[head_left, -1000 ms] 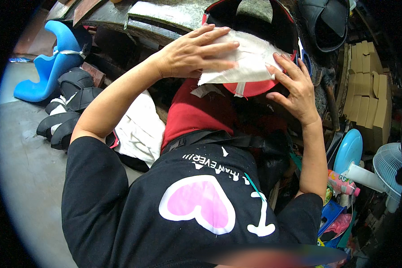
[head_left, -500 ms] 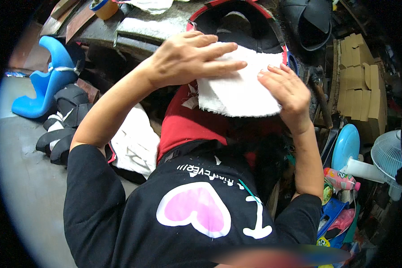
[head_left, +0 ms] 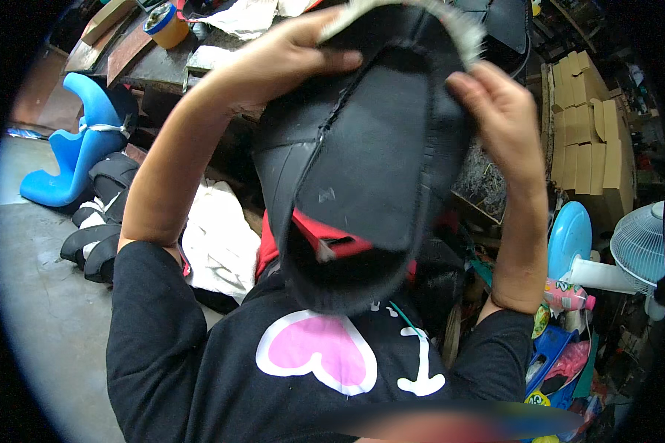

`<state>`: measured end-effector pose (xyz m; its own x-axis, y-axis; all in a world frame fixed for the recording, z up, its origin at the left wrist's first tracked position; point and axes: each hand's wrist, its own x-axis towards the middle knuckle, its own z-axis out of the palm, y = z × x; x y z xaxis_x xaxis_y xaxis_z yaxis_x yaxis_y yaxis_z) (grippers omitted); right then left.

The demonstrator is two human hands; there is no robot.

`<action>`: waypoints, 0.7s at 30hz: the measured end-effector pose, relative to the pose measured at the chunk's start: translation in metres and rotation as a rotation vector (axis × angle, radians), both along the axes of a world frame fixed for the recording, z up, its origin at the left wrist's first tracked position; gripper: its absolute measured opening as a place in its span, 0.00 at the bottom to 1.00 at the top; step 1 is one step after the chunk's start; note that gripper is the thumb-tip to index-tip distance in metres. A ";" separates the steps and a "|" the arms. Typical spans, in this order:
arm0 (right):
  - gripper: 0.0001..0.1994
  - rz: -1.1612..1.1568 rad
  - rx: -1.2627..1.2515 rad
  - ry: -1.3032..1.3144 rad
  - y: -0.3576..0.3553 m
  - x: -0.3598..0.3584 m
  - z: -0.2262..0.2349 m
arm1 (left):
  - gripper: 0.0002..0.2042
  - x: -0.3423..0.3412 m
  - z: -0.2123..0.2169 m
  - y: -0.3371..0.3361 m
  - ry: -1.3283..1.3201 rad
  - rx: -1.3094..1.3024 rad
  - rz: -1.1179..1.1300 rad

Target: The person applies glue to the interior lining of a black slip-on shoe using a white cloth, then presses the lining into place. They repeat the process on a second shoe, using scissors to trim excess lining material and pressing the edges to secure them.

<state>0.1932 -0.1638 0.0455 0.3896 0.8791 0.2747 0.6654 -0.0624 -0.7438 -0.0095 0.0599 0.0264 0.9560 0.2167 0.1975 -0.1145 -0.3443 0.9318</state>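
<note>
A large black stitched piece (head_left: 369, 155), leather-like, with a sewn-in long panel and a fluffy white edge (head_left: 462, 29) along its top, hangs in front of my chest. My left hand (head_left: 303, 48) grips its upper left side, thumb laid on the black face and fingers mostly behind. At the upper right edge, the thumb and fingers of my right hand (head_left: 499, 107) close on the same piece. Its lower end is an open loop, through which red cloth shows. What kind of article it is cannot be made out.
Beyond my hands is a dark workbench (head_left: 159, 74) bearing an orange tub (head_left: 167, 26) and white cloth. White fleece (head_left: 218, 236) and stacked black pieces (head_left: 100, 240) lie left, near a blue plastic form (head_left: 74, 148). Cardboard boxes (head_left: 591, 133) and a fan (head_left: 639, 240) stand right.
The piece has been lifted from the bench and turned, so its black face shows instead of the white fleece. My hands went from lying on the fleece to gripping the upper edges.
</note>
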 end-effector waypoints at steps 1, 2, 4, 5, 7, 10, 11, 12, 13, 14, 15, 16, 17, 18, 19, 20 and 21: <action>0.14 0.027 -0.246 0.066 -0.001 0.005 -0.012 | 0.25 0.005 -0.015 0.002 0.042 0.080 0.007; 0.15 -0.123 -0.380 -0.234 -0.001 0.007 -0.025 | 0.28 0.005 -0.030 0.004 0.122 0.194 0.049; 0.18 -0.315 -0.517 -0.595 -0.003 0.014 -0.044 | 0.33 -0.002 -0.047 0.018 0.345 0.149 0.065; 0.20 -0.372 -0.580 -0.638 -0.003 0.019 -0.051 | 0.33 -0.005 -0.054 0.022 0.327 0.142 0.062; 0.19 -0.395 -0.572 -0.658 0.000 0.027 -0.064 | 0.33 -0.013 -0.065 0.024 0.298 0.119 0.052; 0.23 -0.411 -0.575 -0.628 0.004 0.038 -0.072 | 0.30 -0.018 -0.063 0.026 0.396 0.036 0.060; 0.23 -0.422 -0.579 -0.620 0.007 0.043 -0.071 | 0.29 -0.018 -0.060 0.025 0.390 -0.002 0.065; 0.25 -0.426 -0.610 -0.586 0.011 0.049 -0.070 | 0.28 -0.020 -0.057 0.025 0.405 -0.082 0.090; 0.22 -0.419 -0.639 -0.544 0.013 0.054 -0.068 | 0.28 -0.023 -0.054 0.026 0.411 -0.171 0.109; 0.21 -0.421 -0.676 -0.515 0.016 0.059 -0.066 | 0.27 -0.025 -0.052 0.026 0.394 -0.258 0.111; 0.21 -0.412 -0.686 -0.474 0.016 0.064 -0.065 | 0.26 -0.028 -0.051 0.026 0.405 -0.303 0.159; 0.19 -0.402 -0.619 -0.397 0.013 0.065 -0.065 | 0.26 -0.030 -0.051 0.027 0.394 -0.346 0.188; 0.18 -0.386 -0.537 -0.311 0.008 0.064 -0.066 | 0.25 -0.033 -0.050 0.028 0.382 -0.386 0.220; 0.17 -0.402 -0.491 -0.225 0.003 0.062 -0.067 | 0.24 -0.037 -0.052 0.028 0.325 -0.452 0.244; 0.16 -0.378 -0.441 0.048 -0.008 0.059 -0.067 | 0.24 -0.041 -0.053 0.028 0.292 -0.472 0.248; 0.15 -0.402 -0.432 0.338 -0.024 0.052 -0.066 | 0.24 -0.046 -0.054 0.028 0.268 -0.499 0.264; 0.16 -0.278 -0.278 0.443 -0.039 0.039 -0.068 | 0.25 -0.051 -0.055 0.028 0.244 -0.527 0.282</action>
<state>0.2320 -0.2032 -0.0228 0.6407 0.7432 -0.1928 0.2256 -0.4222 -0.8780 -0.0606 0.0880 -0.0286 0.8521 0.4750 -0.2198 0.1498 0.1811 0.9720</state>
